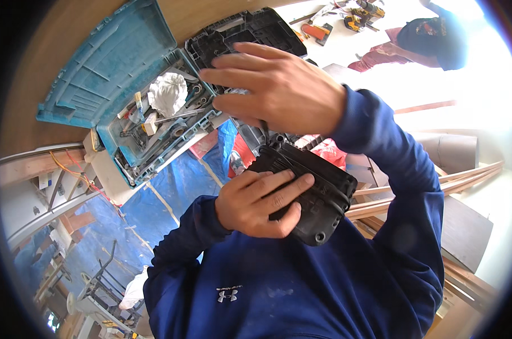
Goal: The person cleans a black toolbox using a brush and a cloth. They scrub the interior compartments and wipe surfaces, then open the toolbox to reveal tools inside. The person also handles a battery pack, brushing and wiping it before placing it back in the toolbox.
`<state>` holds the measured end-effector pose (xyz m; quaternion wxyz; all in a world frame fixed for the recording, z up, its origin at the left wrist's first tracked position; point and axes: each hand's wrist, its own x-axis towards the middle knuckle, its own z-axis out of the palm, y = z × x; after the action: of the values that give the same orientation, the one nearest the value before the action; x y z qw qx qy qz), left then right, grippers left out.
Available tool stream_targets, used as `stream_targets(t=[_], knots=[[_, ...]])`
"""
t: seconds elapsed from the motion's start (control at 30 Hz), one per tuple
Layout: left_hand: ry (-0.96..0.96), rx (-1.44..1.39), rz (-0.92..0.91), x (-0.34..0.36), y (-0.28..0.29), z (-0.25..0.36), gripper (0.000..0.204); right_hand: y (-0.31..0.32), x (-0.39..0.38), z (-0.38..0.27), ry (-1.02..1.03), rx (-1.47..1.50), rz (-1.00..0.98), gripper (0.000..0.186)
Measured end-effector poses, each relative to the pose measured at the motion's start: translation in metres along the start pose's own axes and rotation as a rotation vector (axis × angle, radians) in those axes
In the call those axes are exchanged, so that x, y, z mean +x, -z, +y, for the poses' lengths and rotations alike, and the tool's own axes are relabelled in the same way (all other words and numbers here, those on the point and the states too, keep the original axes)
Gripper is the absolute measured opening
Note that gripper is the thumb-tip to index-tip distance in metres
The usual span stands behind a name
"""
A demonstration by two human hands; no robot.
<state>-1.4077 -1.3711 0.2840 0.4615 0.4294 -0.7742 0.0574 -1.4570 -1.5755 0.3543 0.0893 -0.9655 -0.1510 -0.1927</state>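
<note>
My left hand [261,204] is closed around a small black hard plastic case [326,189], with its fingers across the top. The case is tilted, held in front of my chest. My right hand [278,87] is raised beyond it, fingers stretched and apart, slightly blurred; its palm side is hidden. Behind those fingers lies an open black molded case [244,31]. To the left stands an open teal toolbox [134,116], its lid tipped back. Inside are a crumpled white cloth [168,94], a brush [139,105] and several metal tools.
Blue sheeting [171,192] covers the floor at lower left, near an orange cord [69,169]. Long wooden boards [425,186] lie at right. A yellow-and-black cordless drill [354,22] rests at the top, near another person [431,39] in dark top and red trousers.
</note>
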Motion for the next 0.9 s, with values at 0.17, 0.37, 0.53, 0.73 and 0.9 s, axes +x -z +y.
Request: stream_targets(t=[0.17,0.37,0.53,0.73,0.9], knots=[[0.256,-0.073,0.058,0.003,-0.024,-0.028,0.036,0.038,-0.053,0.005,-0.292,0.102,-0.281,0.02],[0.535,-0.246,-0.019,0.021,-0.082,-0.061,0.056,0.036,-0.115,0.05,-0.913,0.743,-0.496,0.025],[0.799,-0.294,-0.038,0.04,-0.131,-0.102,0.059,0.007,-0.162,0.109,-1.003,0.898,-0.407,0.039],[1.243,-0.766,0.075,0.037,-0.215,-0.192,0.052,-0.081,-0.25,0.224,-1.129,1.635,0.074,0.046],[1.507,-0.953,0.6,0.049,-0.29,-0.289,0.052,-0.15,-0.24,0.292,-1.25,1.361,0.428,0.073]])
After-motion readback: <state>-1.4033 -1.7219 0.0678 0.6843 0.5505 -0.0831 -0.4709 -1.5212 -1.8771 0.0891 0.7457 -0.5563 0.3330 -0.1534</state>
